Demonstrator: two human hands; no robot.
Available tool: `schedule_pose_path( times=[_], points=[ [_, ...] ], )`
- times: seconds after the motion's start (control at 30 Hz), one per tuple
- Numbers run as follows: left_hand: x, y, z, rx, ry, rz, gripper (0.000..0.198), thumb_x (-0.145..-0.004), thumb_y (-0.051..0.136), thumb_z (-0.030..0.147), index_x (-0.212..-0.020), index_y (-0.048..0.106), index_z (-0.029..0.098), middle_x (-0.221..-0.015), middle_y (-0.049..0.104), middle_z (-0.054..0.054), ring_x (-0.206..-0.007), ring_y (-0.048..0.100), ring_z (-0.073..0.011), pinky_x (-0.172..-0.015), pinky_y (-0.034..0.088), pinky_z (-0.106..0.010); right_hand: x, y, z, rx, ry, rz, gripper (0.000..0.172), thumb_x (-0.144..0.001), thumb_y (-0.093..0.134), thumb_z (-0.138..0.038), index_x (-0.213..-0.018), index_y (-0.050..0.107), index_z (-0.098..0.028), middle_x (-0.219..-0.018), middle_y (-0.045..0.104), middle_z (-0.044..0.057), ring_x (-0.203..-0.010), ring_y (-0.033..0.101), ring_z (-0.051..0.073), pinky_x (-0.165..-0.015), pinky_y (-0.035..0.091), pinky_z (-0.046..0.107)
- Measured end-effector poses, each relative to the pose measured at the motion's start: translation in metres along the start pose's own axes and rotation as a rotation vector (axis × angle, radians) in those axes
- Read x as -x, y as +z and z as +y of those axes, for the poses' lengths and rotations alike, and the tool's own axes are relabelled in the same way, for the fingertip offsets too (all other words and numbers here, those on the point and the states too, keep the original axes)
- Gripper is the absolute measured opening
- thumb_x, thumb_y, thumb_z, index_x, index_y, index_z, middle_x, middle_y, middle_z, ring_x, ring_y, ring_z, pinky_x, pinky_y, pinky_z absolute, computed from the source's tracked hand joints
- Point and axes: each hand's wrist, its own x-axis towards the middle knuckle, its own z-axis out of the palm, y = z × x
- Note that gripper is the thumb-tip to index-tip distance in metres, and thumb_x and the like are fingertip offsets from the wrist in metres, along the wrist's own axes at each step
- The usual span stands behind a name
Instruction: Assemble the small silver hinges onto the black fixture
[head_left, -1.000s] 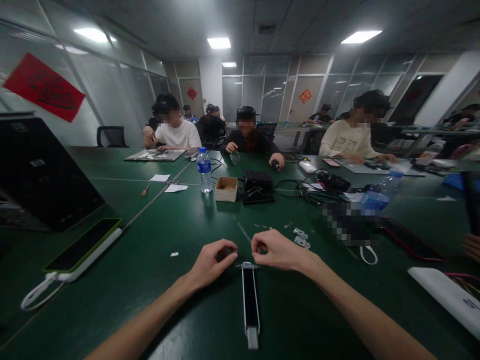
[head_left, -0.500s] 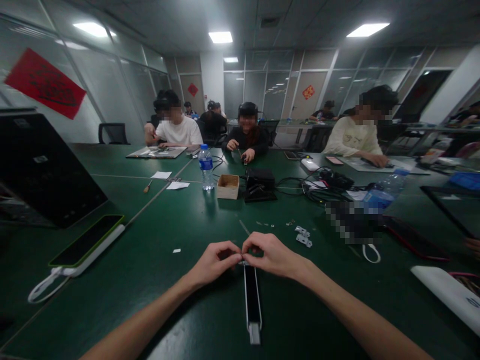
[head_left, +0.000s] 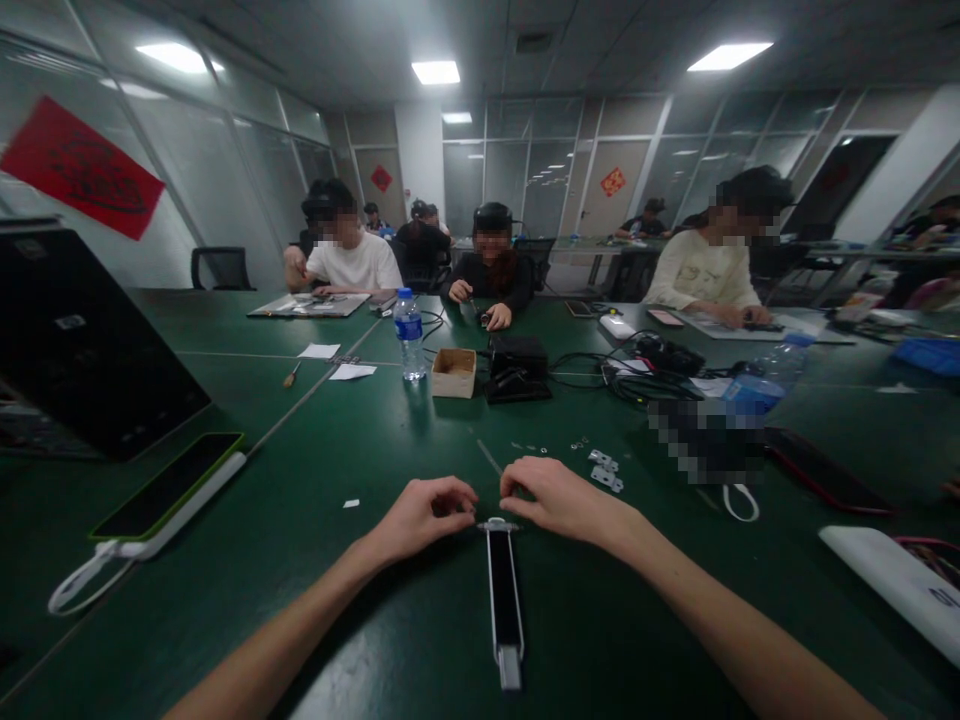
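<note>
A long narrow device [head_left: 505, 590] lies on the green table, black along its middle with pale edges. A light grey tab sticks out at its near end, and a thin metallic crosspiece [head_left: 496, 525] spans its far end. My left hand [head_left: 426, 515] is just left of the crosspiece, thumb and forefinger apart, with nothing seen between them. On the other side my right hand [head_left: 553, 497] hovers close to the crosspiece, fingers curved and parted; its thumb tip is near the crosspiece's right end, and contact is hard to tell. Small metal brackets [head_left: 604, 470] lie beyond my right hand.
Tiny rings [head_left: 577, 445] and slivers lie beyond my hands. Farther back stand a small open box [head_left: 454, 374], a water bottle [head_left: 409, 338] and a black device [head_left: 517, 368] with cables. A phone [head_left: 169, 485] lies left, a white case [head_left: 892, 590] right. Several people sit across.
My hands have drawn apart from their pinch over the device's far end, uncovering the crosspiece. The device stays in place. The person opposite has lowered a hand slightly.
</note>
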Motion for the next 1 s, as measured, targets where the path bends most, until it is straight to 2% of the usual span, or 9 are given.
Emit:
schedule_pose_path(
  times=[0.13,0.3,0.57,0.87,1.0],
  points=[
    [0.001,-0.004,0.001,-0.152,-0.001,-0.094,0.013,-0.079,0.062,0.025,-0.087,0.068,0.017,-0.077,0.066,0.001,-0.068,0.058,-0.0117,-0.064,0.044,-0.021,0.007,-0.009,0.007,-0.04,0.192,-0.186,0.015,-0.083,0.058,-0.028,-0.092,0.063,-0.018,-0.088,0.063,0.003,-0.074,0.058,0.015,-0.059,0.043,0.023],
    [0.001,-0.001,-0.003,-0.179,-0.017,-0.122,0.012,-0.078,0.063,0.024,-0.086,0.068,0.017,-0.075,0.065,0.002,-0.064,0.058,-0.0106,-0.062,0.043,-0.019,0.01,-0.009,0.006,-0.072,0.271,-0.295,0.016,-0.08,0.06,-0.026,-0.092,0.063,-0.016,-0.086,0.064,0.003,-0.07,0.058,0.013,-0.054,0.04,0.02],
    [0.0,0.003,-0.003,-0.19,-0.05,-0.105,0.011,-0.076,0.065,0.023,-0.084,0.067,0.017,-0.078,0.066,0.002,-0.064,0.058,-0.0102,-0.061,0.044,-0.019,0.007,-0.004,0.007,-0.086,0.262,-0.355,0.016,-0.082,0.056,-0.025,-0.094,0.062,-0.015,-0.089,0.063,0.003,-0.073,0.058,0.014,-0.056,0.041,0.021],
    [-0.001,0.011,-0.007,-0.211,-0.058,-0.074,0.012,-0.078,0.064,0.026,-0.085,0.068,0.017,-0.074,0.066,0.003,-0.062,0.056,-0.0098,-0.06,0.043,-0.019,0.007,-0.003,0.0,-0.099,0.235,-0.328,0.013,-0.084,0.054,-0.021,-0.091,0.063,-0.015,-0.086,0.063,0.002,-0.071,0.057,0.013,-0.056,0.041,0.021],
    [-0.001,0.013,-0.005,-0.231,-0.061,-0.072,0.015,-0.08,0.061,0.028,-0.089,0.067,0.018,-0.078,0.067,0.003,-0.062,0.056,-0.01,-0.06,0.043,-0.02,0.009,-0.011,0.004,-0.103,0.217,-0.336,0.015,-0.083,0.056,-0.026,-0.093,0.063,-0.016,-0.087,0.064,0.003,-0.07,0.057,0.013,-0.055,0.041,0.021]
  ],
)
